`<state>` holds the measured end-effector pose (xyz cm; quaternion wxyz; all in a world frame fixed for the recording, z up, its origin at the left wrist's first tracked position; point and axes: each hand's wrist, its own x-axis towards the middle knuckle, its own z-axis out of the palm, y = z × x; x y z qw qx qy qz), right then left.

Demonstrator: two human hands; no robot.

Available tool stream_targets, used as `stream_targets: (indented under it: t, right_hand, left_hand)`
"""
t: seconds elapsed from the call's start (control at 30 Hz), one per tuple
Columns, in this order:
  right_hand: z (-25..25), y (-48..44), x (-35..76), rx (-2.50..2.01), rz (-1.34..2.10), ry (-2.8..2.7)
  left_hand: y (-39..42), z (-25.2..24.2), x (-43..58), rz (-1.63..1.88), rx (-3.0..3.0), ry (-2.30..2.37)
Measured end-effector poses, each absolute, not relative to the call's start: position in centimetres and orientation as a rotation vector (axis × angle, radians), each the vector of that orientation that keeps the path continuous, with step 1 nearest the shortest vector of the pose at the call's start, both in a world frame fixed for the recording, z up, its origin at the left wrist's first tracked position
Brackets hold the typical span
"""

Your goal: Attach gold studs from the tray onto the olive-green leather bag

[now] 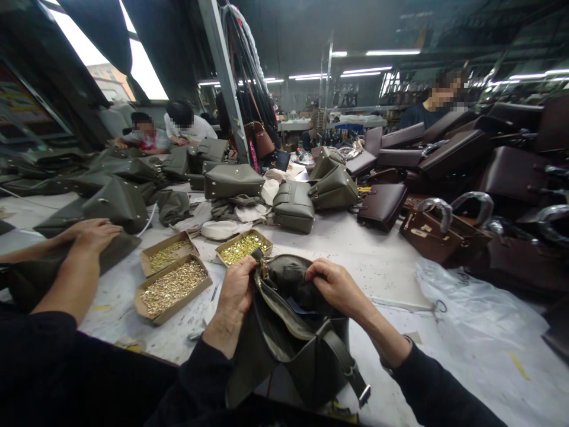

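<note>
A dark green handbag (306, 362) stands in front of me with its zipped mouth spread wide, showing the dark lining inside. My left hand (235, 290) pinches the bag's upper left edge by the end of the zipper. On the far right side of the opening, my right hand (335, 284) has its fingers closed on the rim and lining. A strap with a metal buckle (364, 394) hangs over the front right of the bag. Just beyond my left hand sits a cardboard tray of shiny gold metal pieces (243, 248).
Two more cardboard trays of small metal pieces (173, 289) lie to the left. A co-worker's hands (89, 237) hold green material there. Green handbags (233, 181) pile up ahead, brown handbags (438, 231) on the right. Clear plastic sheeting (480, 314) covers the right of the table.
</note>
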<state>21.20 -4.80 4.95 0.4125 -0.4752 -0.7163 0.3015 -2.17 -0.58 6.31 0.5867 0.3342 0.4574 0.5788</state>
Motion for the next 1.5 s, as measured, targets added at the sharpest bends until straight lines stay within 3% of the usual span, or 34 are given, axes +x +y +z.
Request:
stream_targets:
  t: [0.2,0.47,0.87,1.5]
  right_hand:
    - [6.7,-5.9,21.5,-1.394,0.82,-2.07]
    - [8.1,-7.7,21.3,-1.174,0.935,-2.484]
    - [6.5,-6.9,21.3,-0.986,1.18,-2.082]
    - [7.0,-7.0,21.4,-0.98,1.195,-1.947]
  left_hand:
    - [-0.7,6.1,-2.2,1.368,0.788,1.057]
    - [-4.2,6.5,-2.1,1.365,1.288,1.007]
    - [-4.3,5.2,-2.1,1.365,1.359,1.019]
    - [-5.2,3.2,-2.6,1.502,1.394,1.031]
